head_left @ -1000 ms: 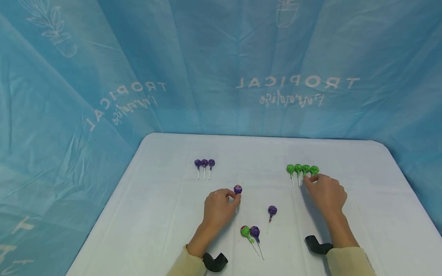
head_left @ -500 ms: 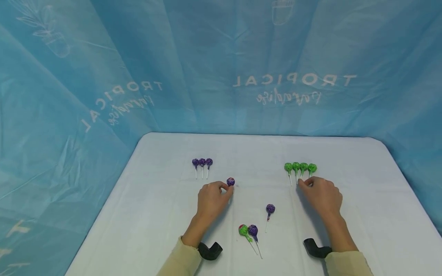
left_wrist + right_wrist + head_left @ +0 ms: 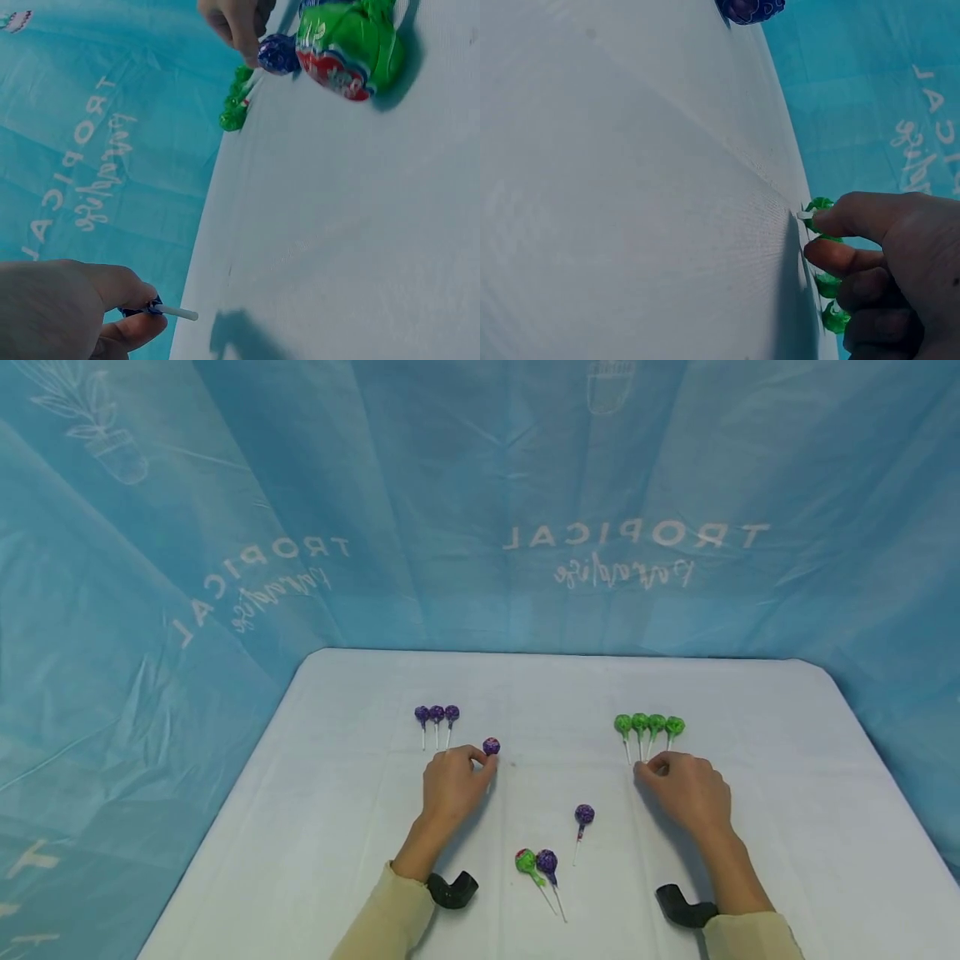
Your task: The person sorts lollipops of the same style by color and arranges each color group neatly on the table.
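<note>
In the head view my left hand [image 3: 455,783] pinches a purple lollipop [image 3: 491,746] between thumb and fingertips. In the left wrist view its white stick [image 3: 178,311] points out from the fingers over the white cloth. Just left of it, three purple lollipops [image 3: 437,714] lie in a row. My right hand [image 3: 692,789] is at the stick ends of a row of several green lollipops [image 3: 639,722], and holds nothing. A gap shows between its thumb [image 3: 847,214] and forefinger in the right wrist view.
A purple lollipop [image 3: 584,814] lies between the hands. Nearer the front, a green lollipop [image 3: 526,861] and another purple lollipop [image 3: 547,862] lie side by side. The table [image 3: 300,827] has a white cover, with blue printed sheeting [image 3: 450,485] behind and at left.
My left hand has moved forward and left with the purple lollipop, closer to the purple row. My right hand has drawn back slightly from the green lollipops.
</note>
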`<state>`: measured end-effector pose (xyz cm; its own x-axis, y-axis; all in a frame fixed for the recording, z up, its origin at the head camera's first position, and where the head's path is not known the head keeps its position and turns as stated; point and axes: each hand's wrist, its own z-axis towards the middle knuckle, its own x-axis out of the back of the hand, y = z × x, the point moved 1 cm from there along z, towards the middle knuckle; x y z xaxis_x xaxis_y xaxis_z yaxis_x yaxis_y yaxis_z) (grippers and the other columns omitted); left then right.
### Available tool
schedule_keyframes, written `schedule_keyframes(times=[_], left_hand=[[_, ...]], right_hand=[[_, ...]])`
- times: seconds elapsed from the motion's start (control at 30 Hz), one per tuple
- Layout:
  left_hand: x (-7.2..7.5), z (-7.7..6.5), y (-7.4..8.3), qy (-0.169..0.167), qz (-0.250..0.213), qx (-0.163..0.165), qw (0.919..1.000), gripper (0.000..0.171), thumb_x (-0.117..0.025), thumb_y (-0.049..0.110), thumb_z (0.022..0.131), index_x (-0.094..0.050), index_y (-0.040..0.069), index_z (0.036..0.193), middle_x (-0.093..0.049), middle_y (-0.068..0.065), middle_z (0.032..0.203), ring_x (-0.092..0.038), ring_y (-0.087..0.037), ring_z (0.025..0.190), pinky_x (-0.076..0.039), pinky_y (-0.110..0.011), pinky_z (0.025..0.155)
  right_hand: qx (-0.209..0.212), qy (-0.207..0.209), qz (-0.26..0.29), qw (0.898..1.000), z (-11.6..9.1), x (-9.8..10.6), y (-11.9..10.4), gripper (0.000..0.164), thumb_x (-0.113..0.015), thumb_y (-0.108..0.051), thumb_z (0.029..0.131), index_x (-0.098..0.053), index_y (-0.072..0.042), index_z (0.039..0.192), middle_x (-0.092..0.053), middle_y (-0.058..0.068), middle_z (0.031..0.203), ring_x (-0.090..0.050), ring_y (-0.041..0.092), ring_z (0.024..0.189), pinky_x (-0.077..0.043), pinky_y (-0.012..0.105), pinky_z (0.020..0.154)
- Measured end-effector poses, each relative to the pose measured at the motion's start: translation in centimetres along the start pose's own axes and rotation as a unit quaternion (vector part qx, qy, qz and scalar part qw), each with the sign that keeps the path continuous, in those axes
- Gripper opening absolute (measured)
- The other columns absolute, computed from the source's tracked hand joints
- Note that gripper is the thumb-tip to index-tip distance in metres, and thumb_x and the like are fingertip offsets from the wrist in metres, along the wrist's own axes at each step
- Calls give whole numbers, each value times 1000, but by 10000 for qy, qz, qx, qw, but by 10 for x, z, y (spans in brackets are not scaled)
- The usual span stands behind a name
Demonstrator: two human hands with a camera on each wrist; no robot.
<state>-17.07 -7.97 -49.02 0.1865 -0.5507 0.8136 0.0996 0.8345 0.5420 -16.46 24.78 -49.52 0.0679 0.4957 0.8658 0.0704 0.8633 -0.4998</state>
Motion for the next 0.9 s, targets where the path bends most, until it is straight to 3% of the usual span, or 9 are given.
schedule_keyframes(times=[0.4, 0.73, 0.9], left_hand=[[-3, 19, -14, 298, 433, -22, 9986, 24, -70, 33, 86, -73, 12, 76, -57, 4, 56, -44, -12, 45, -38, -30, 47], [-3, 29, -21, 433, 771, -33, 9961, 24, -69, 31, 87, -75, 11, 76, -60, 1, 56, -48, -14, 48, -44, -37, 58], [-4, 34, -24, 479, 910, 27, 9947, 24, -68, 31, 87, -76, 11, 77, -64, 0, 60, -57, -20, 55, -44, -41, 64]], right_hand=[[185, -248, 107, 9995, -4, -3, -5, 31, -65, -36, 87, -71, -6, 90, -59, -1, 67, -50, 17, 58, -38, 32, 48], [204, -210, 68, 9995, -4, -5, -6, 29, -65, -35, 87, -71, -6, 87, -59, -1, 66, -50, 16, 57, -38, 32, 47], [172, -257, 97, 9995, -4, -5, -5, 30, -65, -36, 88, -71, -6, 88, -60, -1, 67, -50, 16, 58, -38, 32, 48]])
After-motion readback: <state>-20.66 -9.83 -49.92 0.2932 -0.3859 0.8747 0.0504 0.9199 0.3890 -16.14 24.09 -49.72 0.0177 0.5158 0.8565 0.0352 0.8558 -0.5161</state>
